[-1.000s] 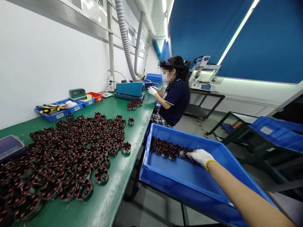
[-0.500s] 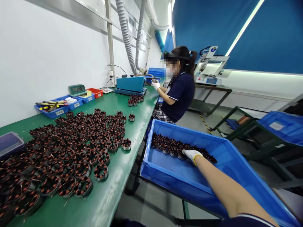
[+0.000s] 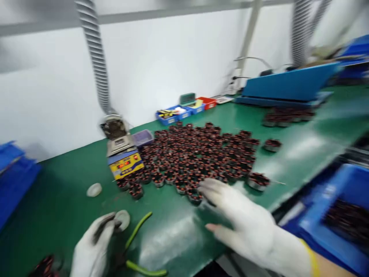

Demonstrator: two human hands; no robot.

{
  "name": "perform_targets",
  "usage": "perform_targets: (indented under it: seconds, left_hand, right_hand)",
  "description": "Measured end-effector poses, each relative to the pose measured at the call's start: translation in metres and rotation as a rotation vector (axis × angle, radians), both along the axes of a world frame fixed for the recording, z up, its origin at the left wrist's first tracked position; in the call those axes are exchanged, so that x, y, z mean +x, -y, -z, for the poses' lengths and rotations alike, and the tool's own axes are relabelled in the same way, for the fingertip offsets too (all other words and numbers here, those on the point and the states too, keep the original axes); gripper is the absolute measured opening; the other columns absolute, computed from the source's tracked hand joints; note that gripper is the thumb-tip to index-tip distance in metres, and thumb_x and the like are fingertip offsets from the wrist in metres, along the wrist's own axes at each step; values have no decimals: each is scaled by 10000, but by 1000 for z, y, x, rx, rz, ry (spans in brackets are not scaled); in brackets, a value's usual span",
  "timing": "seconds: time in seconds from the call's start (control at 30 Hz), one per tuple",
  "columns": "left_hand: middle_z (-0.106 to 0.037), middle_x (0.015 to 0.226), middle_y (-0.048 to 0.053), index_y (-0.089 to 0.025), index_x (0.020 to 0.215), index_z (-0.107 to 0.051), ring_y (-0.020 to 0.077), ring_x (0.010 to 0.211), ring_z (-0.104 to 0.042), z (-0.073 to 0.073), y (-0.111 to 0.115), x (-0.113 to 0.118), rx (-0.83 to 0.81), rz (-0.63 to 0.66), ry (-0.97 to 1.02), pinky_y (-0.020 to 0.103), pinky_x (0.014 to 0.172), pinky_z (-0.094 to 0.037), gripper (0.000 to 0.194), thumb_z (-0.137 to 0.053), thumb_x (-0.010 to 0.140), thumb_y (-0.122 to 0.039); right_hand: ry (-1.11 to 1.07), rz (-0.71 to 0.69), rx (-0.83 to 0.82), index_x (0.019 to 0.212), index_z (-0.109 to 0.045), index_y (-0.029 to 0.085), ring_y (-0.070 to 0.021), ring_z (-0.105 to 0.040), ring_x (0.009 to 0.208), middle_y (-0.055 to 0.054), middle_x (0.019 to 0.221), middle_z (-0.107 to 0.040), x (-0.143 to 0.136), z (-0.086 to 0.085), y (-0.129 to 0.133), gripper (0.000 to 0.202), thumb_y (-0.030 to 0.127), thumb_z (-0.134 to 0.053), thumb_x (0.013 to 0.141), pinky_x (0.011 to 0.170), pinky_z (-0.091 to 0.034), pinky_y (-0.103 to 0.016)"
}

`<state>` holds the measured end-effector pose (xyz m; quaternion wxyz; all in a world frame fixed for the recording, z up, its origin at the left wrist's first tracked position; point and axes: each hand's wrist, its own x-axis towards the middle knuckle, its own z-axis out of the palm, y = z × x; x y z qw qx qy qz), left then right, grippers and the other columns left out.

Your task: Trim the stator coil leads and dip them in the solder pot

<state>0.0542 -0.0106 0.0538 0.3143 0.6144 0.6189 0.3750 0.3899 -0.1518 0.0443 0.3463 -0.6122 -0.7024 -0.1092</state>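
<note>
My left hand [image 3: 93,246], in a white glove with darkened fingertips, is at the lower left. Its thumb and finger close on the edge of a small white round piece [image 3: 123,219]. Just right of it lie green-handled pliers [image 3: 137,231], their jaws hidden or blurred. Blurred by motion, my gloved right hand [image 3: 245,219] reaches over the green bench with thumb and fingers apart, holding nothing. Its fingertips are at a motor stator [image 3: 194,197] on the near edge of a large group of copper-wound stators [image 3: 198,154]; whether they touch, I cannot tell.
A yellow-and-blue device with a lit display [image 3: 125,164] stands left of the stators. Another white round piece [image 3: 94,189] lies nearby. Small trays [image 3: 168,120] line the wall. A blue bin [image 3: 314,227] holding stators sits at right; a blue box [image 3: 17,173] is at left.
The view has swung left to the bench. My right hand has left the stators in the blue bin and is now over the bench. My left hand has come into view.
</note>
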Motion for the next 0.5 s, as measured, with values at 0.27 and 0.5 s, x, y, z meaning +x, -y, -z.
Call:
perform_targets:
  seconds: [0.27, 0.5]
  left_hand:
    - [-729, 822, 83, -162, 876, -685, 250, 793, -681, 10, -14, -1, 82, -23, 341, 377, 792, -540, 402, -707, 702, -523]
    - [-698, 771, 70, -142, 882, -690, 192, 713, -646, -1, 1, 2, 72, 6, 488, 315, 717, -538, 321, -725, 729, -422]
  right_hand:
    - [415, -325, -318, 1379, -554, 179, -286, -602, 1179, -129, 1169, -698, -148, -1, -160, 539, 80, -531, 850, 1083, -434, -511]
    - [331, -276, -163, 1141, -714, 227, -354, -677, 1015, -135, 916, -754, -156, 45, -210, 479, 36, -603, 715, 1046, -420, -627]
